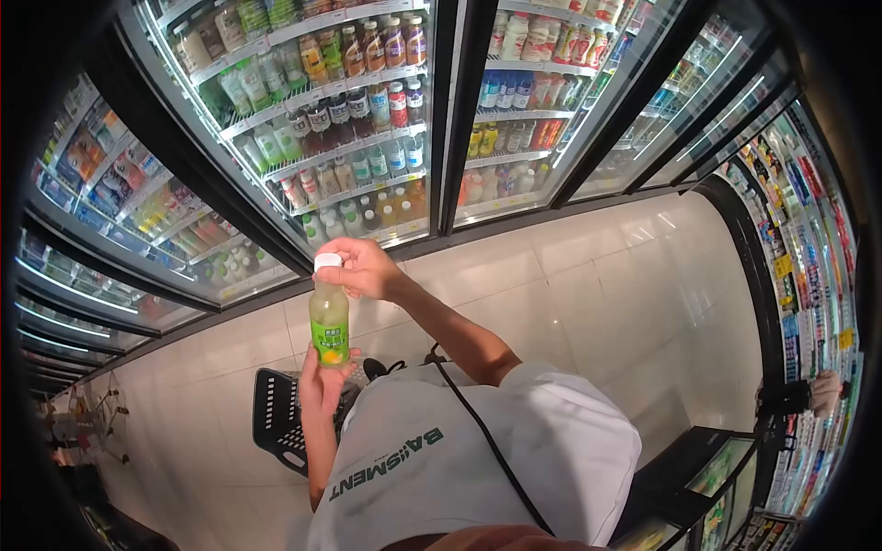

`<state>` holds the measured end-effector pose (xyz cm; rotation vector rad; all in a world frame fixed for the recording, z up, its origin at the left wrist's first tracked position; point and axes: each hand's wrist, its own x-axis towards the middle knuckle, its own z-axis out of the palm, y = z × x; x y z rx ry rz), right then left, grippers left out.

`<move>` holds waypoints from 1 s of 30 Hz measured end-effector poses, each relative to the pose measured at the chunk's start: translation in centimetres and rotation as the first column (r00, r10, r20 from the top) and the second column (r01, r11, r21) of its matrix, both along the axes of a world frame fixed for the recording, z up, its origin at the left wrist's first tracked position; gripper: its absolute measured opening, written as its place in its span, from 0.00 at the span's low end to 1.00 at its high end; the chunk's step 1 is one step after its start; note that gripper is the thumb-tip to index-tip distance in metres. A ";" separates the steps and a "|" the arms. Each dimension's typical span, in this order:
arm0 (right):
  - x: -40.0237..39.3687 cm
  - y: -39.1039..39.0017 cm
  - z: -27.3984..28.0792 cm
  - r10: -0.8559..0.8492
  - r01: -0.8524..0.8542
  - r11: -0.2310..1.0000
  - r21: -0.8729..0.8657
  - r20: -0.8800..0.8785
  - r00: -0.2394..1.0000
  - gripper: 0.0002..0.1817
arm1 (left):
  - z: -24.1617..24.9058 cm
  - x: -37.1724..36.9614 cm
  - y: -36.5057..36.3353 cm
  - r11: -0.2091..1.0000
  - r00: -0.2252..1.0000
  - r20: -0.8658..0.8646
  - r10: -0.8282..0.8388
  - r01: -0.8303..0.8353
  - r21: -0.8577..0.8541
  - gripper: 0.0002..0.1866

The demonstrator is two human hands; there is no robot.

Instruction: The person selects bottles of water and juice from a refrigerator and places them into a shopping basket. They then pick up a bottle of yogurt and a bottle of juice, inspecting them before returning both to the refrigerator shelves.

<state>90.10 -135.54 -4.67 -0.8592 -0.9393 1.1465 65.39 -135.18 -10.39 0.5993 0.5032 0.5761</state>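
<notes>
A small drink bottle [329,321] with a white cap, a bright green label and pale yellow-green liquid is held upright in front of me. My right hand [363,268] has its thumb and fingers closed around the cap. Lower down, my left hand [323,381] grips the bottle's base from below, its fingers partly hidden behind the bottle. Beside my left forearm is a dark shopping basket [276,413] with holes in its sides; my arm and shirt cover part of it, and what supports it is hidden.
Glass-doored drink coolers [441,119] with shelves of bottles stretch across the front and left. Pale floor tiles [570,285] lie between them and me. Packed shelves [808,248] curve along the right, where another person's hand [825,393] seems to reach in. A dark display stand [707,477] stands lower right.
</notes>
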 end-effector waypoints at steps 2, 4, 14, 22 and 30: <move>0.2 -1.1 -0.5 -0.013 0.013 1.000 0.014 0.017 1.000 0.17 | -1.0 -0.1 -0.8 0.994 0.998 -0.066 -0.007 0.014 0.105 0.23; 0.5 -2.2 -0.5 -0.044 0.044 0.999 0.014 0.033 0.998 0.17 | -0.8 0.3 -1.8 0.987 0.995 -0.096 -0.013 0.028 0.158 0.22; 2.3 -6.4 -1.3 0.172 -0.180 0.975 0.133 0.064 0.983 0.15 | -1.7 -0.3 -6.6 0.988 0.982 -0.173 0.081 -0.056 0.145 0.30; -0.5 -9.2 -0.2 0.271 -0.273 0.951 0.142 0.038 0.962 0.17 | 0.3 -1.0 -10.7 0.988 0.980 -0.133 0.151 -0.154 -0.013 0.35; -3.2 -12.4 1.1 0.156 -0.151 0.985 0.080 -0.057 0.986 0.19 | -0.2 -3.8 -12.8 0.999 0.998 -0.036 -0.046 0.046 -0.019 0.41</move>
